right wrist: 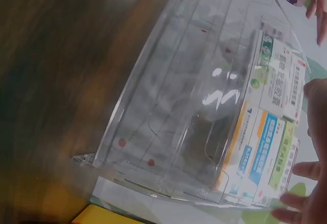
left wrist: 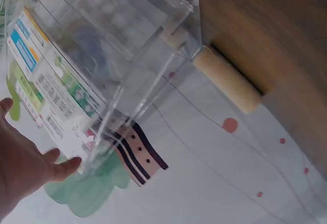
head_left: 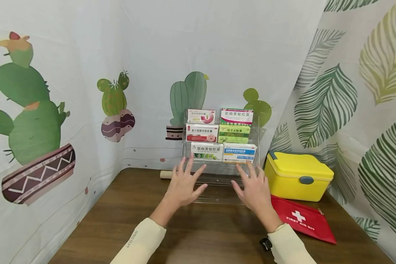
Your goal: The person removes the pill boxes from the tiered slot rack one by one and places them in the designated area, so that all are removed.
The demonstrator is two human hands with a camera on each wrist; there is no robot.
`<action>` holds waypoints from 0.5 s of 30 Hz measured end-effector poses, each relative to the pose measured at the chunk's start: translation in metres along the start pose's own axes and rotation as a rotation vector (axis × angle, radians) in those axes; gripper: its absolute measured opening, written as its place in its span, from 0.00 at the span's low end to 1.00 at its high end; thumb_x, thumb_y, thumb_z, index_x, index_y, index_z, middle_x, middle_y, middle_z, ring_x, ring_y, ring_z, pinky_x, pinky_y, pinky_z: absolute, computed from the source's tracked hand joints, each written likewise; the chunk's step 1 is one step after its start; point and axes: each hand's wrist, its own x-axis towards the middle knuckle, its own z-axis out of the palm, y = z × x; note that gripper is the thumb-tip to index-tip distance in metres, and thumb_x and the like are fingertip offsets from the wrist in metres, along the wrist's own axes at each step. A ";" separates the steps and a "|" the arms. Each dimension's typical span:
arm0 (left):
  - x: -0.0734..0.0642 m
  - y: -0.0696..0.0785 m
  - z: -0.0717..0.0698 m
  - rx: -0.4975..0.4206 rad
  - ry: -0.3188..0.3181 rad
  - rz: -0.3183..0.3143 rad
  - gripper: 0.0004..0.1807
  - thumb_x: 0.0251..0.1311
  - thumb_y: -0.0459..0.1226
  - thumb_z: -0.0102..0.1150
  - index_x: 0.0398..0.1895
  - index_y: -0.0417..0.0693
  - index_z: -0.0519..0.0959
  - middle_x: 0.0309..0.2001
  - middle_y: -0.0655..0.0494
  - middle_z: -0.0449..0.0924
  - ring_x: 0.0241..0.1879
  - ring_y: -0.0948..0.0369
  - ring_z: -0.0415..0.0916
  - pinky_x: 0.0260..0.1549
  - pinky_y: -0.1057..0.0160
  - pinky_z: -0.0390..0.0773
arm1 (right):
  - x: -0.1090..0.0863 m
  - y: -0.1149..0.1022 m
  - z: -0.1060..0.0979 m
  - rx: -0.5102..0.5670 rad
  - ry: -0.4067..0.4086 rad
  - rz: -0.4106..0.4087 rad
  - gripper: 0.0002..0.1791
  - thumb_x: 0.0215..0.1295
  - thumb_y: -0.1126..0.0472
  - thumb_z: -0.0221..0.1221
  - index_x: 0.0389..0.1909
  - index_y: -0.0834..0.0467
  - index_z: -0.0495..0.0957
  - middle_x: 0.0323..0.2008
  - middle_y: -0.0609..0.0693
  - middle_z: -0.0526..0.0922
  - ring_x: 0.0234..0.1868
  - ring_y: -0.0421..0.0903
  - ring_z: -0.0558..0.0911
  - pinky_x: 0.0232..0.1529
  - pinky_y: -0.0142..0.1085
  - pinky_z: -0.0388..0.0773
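Note:
A clear acrylic tiered rack [head_left: 208,201] stands on the table, with medicine boxes in three rows of two. The bottom row holds a white and green box [head_left: 206,151] and a blue and white box [head_left: 239,152]; a green box [head_left: 234,134] and a red and white box [head_left: 202,133] fill the middle. On top are a pink and white box [head_left: 201,116] and a magenta-edged box [head_left: 236,116]. My left hand [head_left: 183,185] has its fingers spread before the rack's left side, holding nothing. Likewise, my right hand [head_left: 255,187] spreads its fingers near the lower right box.
To the right of the rack stands a yellow lidded case [head_left: 297,178] with a grey latch. A red first aid pouch [head_left: 305,220] lies flat in front of it. Behind the rack's left side, a light wooden rod [left wrist: 227,78] lies against the cactus-printed curtain [head_left: 145,91].

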 end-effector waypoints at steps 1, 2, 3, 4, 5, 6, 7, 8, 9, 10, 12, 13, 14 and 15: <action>0.000 -0.003 0.000 -0.032 0.012 -0.014 0.37 0.68 0.66 0.40 0.78 0.68 0.56 0.79 0.43 0.30 0.74 0.40 0.43 0.61 0.32 0.60 | 0.001 0.001 -0.001 0.021 0.007 0.013 0.35 0.59 0.43 0.65 0.67 0.51 0.73 0.70 0.63 0.65 0.60 0.70 0.69 0.48 0.62 0.74; 0.001 -0.007 0.000 -0.059 0.026 -0.030 0.36 0.69 0.65 0.42 0.77 0.68 0.58 0.79 0.44 0.30 0.73 0.41 0.45 0.59 0.33 0.61 | 0.003 0.002 -0.001 0.044 0.015 0.026 0.35 0.58 0.45 0.66 0.66 0.52 0.73 0.68 0.63 0.66 0.57 0.69 0.71 0.45 0.60 0.75; 0.001 -0.010 0.000 -0.085 0.046 -0.044 0.34 0.69 0.63 0.44 0.76 0.68 0.60 0.79 0.43 0.32 0.72 0.41 0.47 0.57 0.33 0.63 | 0.004 0.003 -0.002 0.068 0.028 0.037 0.34 0.58 0.47 0.67 0.65 0.53 0.73 0.67 0.64 0.66 0.54 0.68 0.72 0.42 0.59 0.76; 0.001 -0.014 0.000 -0.107 0.060 -0.063 0.33 0.70 0.61 0.46 0.76 0.67 0.61 0.79 0.42 0.34 0.71 0.41 0.48 0.56 0.34 0.64 | 0.006 0.004 -0.003 0.095 0.041 0.048 0.33 0.58 0.49 0.68 0.64 0.55 0.73 0.66 0.64 0.67 0.51 0.68 0.73 0.40 0.58 0.76; 0.001 -0.017 -0.001 -0.117 0.068 -0.084 0.32 0.70 0.60 0.48 0.75 0.66 0.63 0.79 0.42 0.36 0.70 0.41 0.50 0.55 0.34 0.64 | 0.008 0.005 -0.003 0.118 0.055 0.058 0.33 0.57 0.51 0.68 0.63 0.56 0.74 0.65 0.64 0.68 0.49 0.67 0.74 0.39 0.57 0.76; 0.001 -0.020 -0.001 -0.124 0.080 -0.100 0.31 0.70 0.59 0.49 0.74 0.66 0.63 0.78 0.42 0.38 0.69 0.41 0.51 0.53 0.34 0.65 | 0.011 0.007 -0.003 0.142 0.070 0.066 0.32 0.57 0.52 0.69 0.62 0.58 0.74 0.64 0.64 0.69 0.47 0.67 0.75 0.38 0.57 0.77; 0.000 -0.024 -0.001 -0.125 0.084 -0.117 0.31 0.70 0.58 0.50 0.74 0.67 0.64 0.78 0.43 0.40 0.68 0.41 0.52 0.52 0.35 0.66 | 0.013 0.008 -0.003 0.165 0.081 0.070 0.32 0.57 0.53 0.69 0.62 0.60 0.74 0.64 0.65 0.69 0.48 0.66 0.75 0.39 0.57 0.77; 0.000 -0.027 -0.002 -0.134 0.083 -0.133 0.30 0.70 0.57 0.50 0.74 0.67 0.64 0.77 0.44 0.42 0.68 0.41 0.52 0.52 0.35 0.66 | 0.015 0.010 -0.004 0.191 0.092 0.074 0.32 0.57 0.54 0.70 0.61 0.61 0.75 0.63 0.65 0.70 0.48 0.66 0.75 0.40 0.57 0.78; -0.001 -0.029 -0.002 -0.148 0.077 -0.150 0.30 0.70 0.56 0.51 0.73 0.67 0.64 0.76 0.44 0.44 0.68 0.41 0.53 0.52 0.35 0.67 | 0.017 0.012 -0.004 0.217 0.099 0.078 0.31 0.57 0.55 0.70 0.60 0.63 0.75 0.62 0.65 0.70 0.48 0.66 0.76 0.41 0.57 0.78; -0.002 -0.031 -0.002 -0.160 0.064 -0.167 0.30 0.70 0.57 0.51 0.74 0.68 0.64 0.76 0.44 0.45 0.67 0.41 0.53 0.52 0.36 0.67 | 0.018 0.014 -0.005 0.243 0.104 0.086 0.31 0.57 0.56 0.70 0.60 0.64 0.75 0.62 0.66 0.70 0.49 0.66 0.76 0.42 0.57 0.78; -0.003 -0.034 0.000 -0.206 0.040 -0.194 0.30 0.70 0.57 0.51 0.74 0.69 0.62 0.76 0.44 0.47 0.67 0.40 0.55 0.53 0.36 0.67 | 0.021 0.018 -0.006 0.296 0.104 0.107 0.30 0.58 0.58 0.69 0.59 0.66 0.75 0.62 0.66 0.69 0.51 0.65 0.77 0.42 0.56 0.78; -0.003 -0.036 0.001 -0.235 0.025 -0.207 0.31 0.70 0.57 0.52 0.74 0.69 0.62 0.76 0.43 0.49 0.66 0.39 0.56 0.55 0.36 0.67 | 0.022 0.020 -0.008 0.317 0.099 0.118 0.29 0.59 0.59 0.69 0.59 0.66 0.75 0.62 0.65 0.69 0.53 0.64 0.77 0.43 0.56 0.78; -0.003 -0.037 0.001 -0.262 0.013 -0.215 0.31 0.70 0.56 0.52 0.74 0.68 0.62 0.75 0.42 0.51 0.65 0.39 0.58 0.55 0.36 0.66 | 0.023 0.022 -0.009 0.340 0.091 0.132 0.29 0.60 0.59 0.68 0.60 0.66 0.75 0.62 0.65 0.69 0.52 0.64 0.77 0.42 0.56 0.78; -0.002 -0.039 0.002 -0.285 0.002 -0.220 0.31 0.70 0.56 0.53 0.74 0.67 0.62 0.74 0.41 0.52 0.64 0.38 0.59 0.56 0.37 0.66 | 0.024 0.024 -0.010 0.362 0.082 0.148 0.28 0.61 0.59 0.68 0.60 0.66 0.75 0.62 0.64 0.69 0.51 0.63 0.78 0.41 0.56 0.78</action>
